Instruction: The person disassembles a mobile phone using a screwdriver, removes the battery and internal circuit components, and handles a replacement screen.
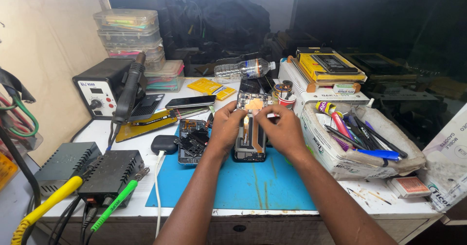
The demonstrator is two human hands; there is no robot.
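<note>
While held, phone [250, 128] lengthwise away.

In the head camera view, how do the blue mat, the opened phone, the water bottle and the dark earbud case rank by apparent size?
1. blue mat
2. opened phone
3. water bottle, close to the phone and farther back, so unsure
4. dark earbud case

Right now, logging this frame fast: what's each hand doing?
Left hand: closed on the opened phone, gripping its left edge.
Right hand: fingertips pinching at the phone's upper part.
</note>
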